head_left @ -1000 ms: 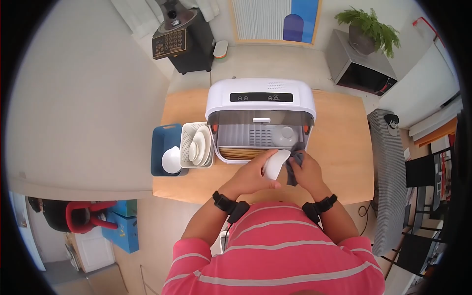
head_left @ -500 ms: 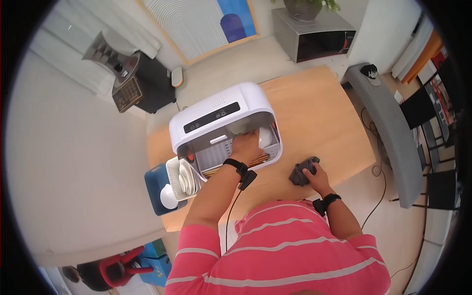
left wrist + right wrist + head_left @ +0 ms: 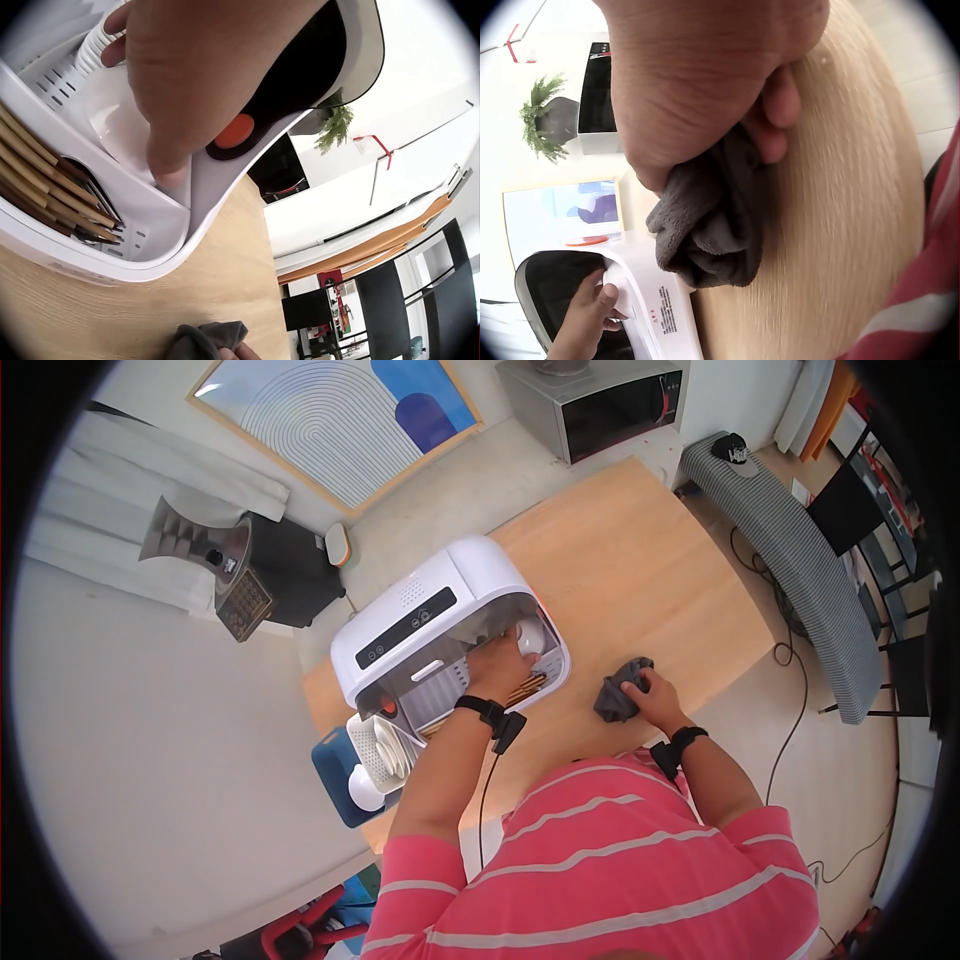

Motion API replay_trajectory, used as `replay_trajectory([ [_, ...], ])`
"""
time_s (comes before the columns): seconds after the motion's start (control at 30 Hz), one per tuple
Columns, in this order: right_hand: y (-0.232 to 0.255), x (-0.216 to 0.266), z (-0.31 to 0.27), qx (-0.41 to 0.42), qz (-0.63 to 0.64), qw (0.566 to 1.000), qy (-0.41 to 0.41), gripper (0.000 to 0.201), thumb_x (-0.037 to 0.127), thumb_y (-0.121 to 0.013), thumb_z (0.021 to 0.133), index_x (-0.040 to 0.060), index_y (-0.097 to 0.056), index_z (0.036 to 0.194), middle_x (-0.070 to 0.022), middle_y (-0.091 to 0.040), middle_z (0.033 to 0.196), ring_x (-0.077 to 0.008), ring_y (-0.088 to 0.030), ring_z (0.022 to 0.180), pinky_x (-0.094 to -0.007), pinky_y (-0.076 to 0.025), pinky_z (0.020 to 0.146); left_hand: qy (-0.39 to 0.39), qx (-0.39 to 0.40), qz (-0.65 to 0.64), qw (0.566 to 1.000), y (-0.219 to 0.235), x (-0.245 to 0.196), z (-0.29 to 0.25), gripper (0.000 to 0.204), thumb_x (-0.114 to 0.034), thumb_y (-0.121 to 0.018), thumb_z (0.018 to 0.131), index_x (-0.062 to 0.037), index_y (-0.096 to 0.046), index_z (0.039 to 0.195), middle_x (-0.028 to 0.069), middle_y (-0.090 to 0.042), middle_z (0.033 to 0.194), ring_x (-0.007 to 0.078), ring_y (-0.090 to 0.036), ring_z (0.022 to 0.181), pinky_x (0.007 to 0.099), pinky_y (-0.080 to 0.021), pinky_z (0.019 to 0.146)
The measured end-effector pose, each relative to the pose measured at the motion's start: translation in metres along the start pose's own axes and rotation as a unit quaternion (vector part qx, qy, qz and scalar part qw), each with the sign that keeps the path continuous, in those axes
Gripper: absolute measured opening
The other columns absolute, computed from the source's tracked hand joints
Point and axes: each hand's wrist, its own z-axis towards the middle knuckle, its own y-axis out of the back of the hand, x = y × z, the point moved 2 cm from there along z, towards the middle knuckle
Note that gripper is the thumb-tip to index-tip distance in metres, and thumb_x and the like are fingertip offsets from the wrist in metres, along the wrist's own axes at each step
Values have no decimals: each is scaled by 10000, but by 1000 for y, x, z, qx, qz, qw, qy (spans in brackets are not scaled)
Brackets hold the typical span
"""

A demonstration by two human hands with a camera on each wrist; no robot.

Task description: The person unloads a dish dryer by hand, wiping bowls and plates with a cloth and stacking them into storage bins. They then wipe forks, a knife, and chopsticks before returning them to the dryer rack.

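Note:
My left hand [image 3: 497, 665] reaches under the raised tinted lid of a white dish cabinet [image 3: 485, 565]. It grips a white bowl [image 3: 112, 112] at the rack's right end, with the thumb on the near side and fingertips beyond it. Wood-handled cutlery [image 3: 45, 172] lies in the cabinet's front tray, just below this hand. On the table to the right, my right hand [image 3: 655, 698] holds a crumpled dark grey cloth [image 3: 712, 217] low over the wood. Part of the left hand's fingers is hidden behind the palm in the left wrist view.
Left of the cabinet stands a white perforated basket [image 3: 366, 752] with several plates. Beside it, a blue bin [image 3: 333, 765] contains a white bowl [image 3: 365, 790]. All rest on the wooden table [image 3: 640, 560]. A microwave [image 3: 620, 415] stands beyond the table.
My left hand has carried the white bowl from in front of the cabinet into its right side. My right hand has moved right with the cloth, away from the bowl. The head view has turned.

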Motion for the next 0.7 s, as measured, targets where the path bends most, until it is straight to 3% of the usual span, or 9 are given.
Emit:
replay_trajectory([
  [0.3, 4, 4, 2, 13, -4, 1000, -8, 565, 546, -746, 854, 63, -694, 1142, -189, -738, 926, -348, -722, 867, -423, -553, 771, 10, -56, -28, 998, -19, 6, 4, 712, -451, -791, 819, -69, -558, 1374, 185, -625, 1362, 355, -593, 1274, 463, -499, 1024],
  [0.4, 3, 0, 4, 6, -10, 1000, -5, 558, 539, -749, 856, 63, -694, 1141, -188, -739, 936, -343, -722, 873, -421, -553, 772, 59, -54, -67, 995, -19, 9, -6, 704, -456, -780, 830, -68, -555, 1372, 192, -644, 1321, 375, -621, 1217, 467, -511, 1004],
  [0.47, 4, 3, 4, 15, -7, 1000, -13, 556, 534, -749, 859, 60, -690, 1143, -188, -740, 943, -343, -720, 875, -422, -553, 777, 8, -233, -84, 969, -35, 20, -22, 621, -395, -775, 851, -58, -586, 1337, 200, -655, 1292, 397, -627, 1193, 477, -513, 1003],
  [0.5, 3, 2, 5, 17, -9, 1000, -11, 556, 534, -749, 859, 60, -690, 1143, -188, -740, 943, -343, -720, 875, -422, -553, 777, 10, -233, -85, 969, -45, 29, -32, 621, -395, -775, 851, -58, -586, 1337, 200, -655, 1292, 397, -627, 1193, 477, -513, 1003],
  [0.57, 1, -2, 6, 15, -3, 1000, -12, 567, 538, -746, 862, 48, -685, 1142, -194, -738, 960, -348, -718, 894, -423, -552, 790, -55, -314, -132, 939, -55, 46, -62, 416, -267, -742, 894, -39, -657, 1232, 176, -719, 1177, 314, -705, 1063, 454, -550, 925],
  [0.6, 0, -3, 6, 22, -5, 1000, -7, 567, 538, -746, 862, 48, -685, 1142, -194, -738, 960, -348, -718, 894, -423, -552, 790, -46, -316, -131, 939, -63, 54, -80, 416, -267, -742, 894, -39, -657, 1232, 176, -719, 1177, 314, -705, 1063, 454, -550, 925],
  [0.67, -3, -7, 9, 16, 13, 1000, -11, 574, 530, -747, 866, 37, -680, 1152, -205, -734, 991, -355, -714, 917, -422, -550, 808, 47, -261, -341, 902, -76, 77, -118, 205, -165, -708, 909, -42, -726, 1072, 142, -759, 983, 270, -748, 861, 390, -588, 791],
  [0.7, -6, -13, 13, 17, 30, 999, 4, 583, 511, -750, 875, 16, -673, 1175, -210, -731, 1017, -339, -713, 938, -415, -547, 822, 69, -273, -335, 899, -79, 89, -136, 205, -165, -708, 909, -42, -726, 1072, 142, -759, 983, 270, -748, 861, 390, -588, 791],
])
